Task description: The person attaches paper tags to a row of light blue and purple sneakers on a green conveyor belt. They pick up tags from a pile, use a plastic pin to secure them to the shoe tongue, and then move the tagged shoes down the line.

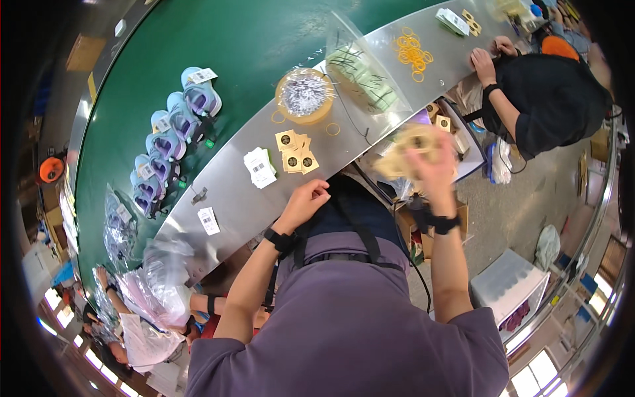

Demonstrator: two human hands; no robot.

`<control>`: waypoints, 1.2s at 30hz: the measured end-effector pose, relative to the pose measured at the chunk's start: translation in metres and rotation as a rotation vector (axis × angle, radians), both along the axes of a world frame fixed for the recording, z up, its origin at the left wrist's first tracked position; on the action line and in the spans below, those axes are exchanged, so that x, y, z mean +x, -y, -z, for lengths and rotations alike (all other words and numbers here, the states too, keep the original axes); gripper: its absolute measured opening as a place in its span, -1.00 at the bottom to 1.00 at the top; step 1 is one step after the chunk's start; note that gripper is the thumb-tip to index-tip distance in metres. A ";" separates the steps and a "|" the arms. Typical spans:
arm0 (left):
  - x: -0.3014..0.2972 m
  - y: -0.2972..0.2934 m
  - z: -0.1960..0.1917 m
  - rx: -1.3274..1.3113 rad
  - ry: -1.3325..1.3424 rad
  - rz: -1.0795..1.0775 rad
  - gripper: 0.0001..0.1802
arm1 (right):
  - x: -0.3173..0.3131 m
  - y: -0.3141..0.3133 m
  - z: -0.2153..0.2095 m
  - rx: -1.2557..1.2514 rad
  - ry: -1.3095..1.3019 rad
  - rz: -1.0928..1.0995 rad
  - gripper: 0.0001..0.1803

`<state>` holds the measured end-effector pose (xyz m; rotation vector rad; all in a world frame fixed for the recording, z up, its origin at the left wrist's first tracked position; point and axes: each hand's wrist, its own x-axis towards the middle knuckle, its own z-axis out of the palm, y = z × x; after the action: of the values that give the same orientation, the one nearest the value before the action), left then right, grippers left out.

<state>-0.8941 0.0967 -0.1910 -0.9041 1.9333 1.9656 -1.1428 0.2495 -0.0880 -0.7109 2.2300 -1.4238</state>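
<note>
My right hand, smeared by motion, grips a bunch of tan cards above an open box at the metal ledge's near edge. At that same edge my left hand rests with its fingers curled in, nothing visible in them. Beyond the left hand lie a pile of tan cards with dark round marks and a stack of white printed tags. A single white tag lies farther left. A round tub of silvery twist ties stands farther back.
Pastel sneakers stand in a row on the green belt. A clear bag of green packets and yellow rubber bands lie on the metal ledge. Co-workers flank me: one in black at right, another handling plastic wrap at left.
</note>
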 end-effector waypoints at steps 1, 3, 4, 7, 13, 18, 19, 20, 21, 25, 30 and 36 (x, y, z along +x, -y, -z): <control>-0.002 -0.002 0.000 0.152 0.018 -0.115 -0.71 | 0.021 0.028 0.006 -0.018 0.084 -0.147 -0.60; -0.005 -0.004 0.000 0.461 0.057 -0.361 -0.67 | 0.053 0.079 0.031 -0.036 0.171 -0.470 -0.58; -0.006 -0.002 0.002 0.507 0.043 -0.443 -0.68 | 0.066 0.104 0.049 -0.107 0.002 -0.574 -0.56; -0.008 0.004 0.010 0.669 0.039 -0.683 -0.69 | 0.087 0.142 0.095 -0.004 0.085 -0.598 -0.54; -0.011 0.007 0.029 0.766 -0.019 -0.946 -0.77 | 0.092 0.167 0.132 0.267 -0.214 -0.679 -0.46; -0.015 0.005 0.028 0.767 -0.057 -1.006 -0.75 | 0.094 0.163 0.124 0.332 -0.362 -0.650 -0.38; -0.016 0.006 0.026 0.733 0.015 -0.948 -0.73 | 0.092 0.160 0.121 0.320 -0.380 -0.640 -0.38; -0.016 0.008 0.025 0.698 0.090 -0.887 -0.72 | 0.091 0.157 0.118 0.315 -0.399 -0.622 -0.37; -0.017 0.010 0.024 0.659 0.149 -0.826 -0.71 | 0.088 0.153 0.115 0.272 -0.400 -0.618 -0.37; -0.022 0.016 0.022 0.530 0.249 -0.727 -0.65 | 0.077 0.137 0.106 0.240 -0.393 -0.608 -0.48; -0.023 0.024 0.023 0.164 0.418 -0.446 -0.59 | 0.062 0.106 0.101 0.262 -0.335 -0.570 -0.63; -0.013 0.019 0.024 0.016 0.392 -0.453 -0.64 | 0.071 0.067 0.107 0.328 -0.266 -0.842 -0.77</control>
<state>-0.9073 0.0779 -0.2151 -1.6967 1.5852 1.8227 -1.0717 0.1821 -0.1946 -1.5327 1.8738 -0.5625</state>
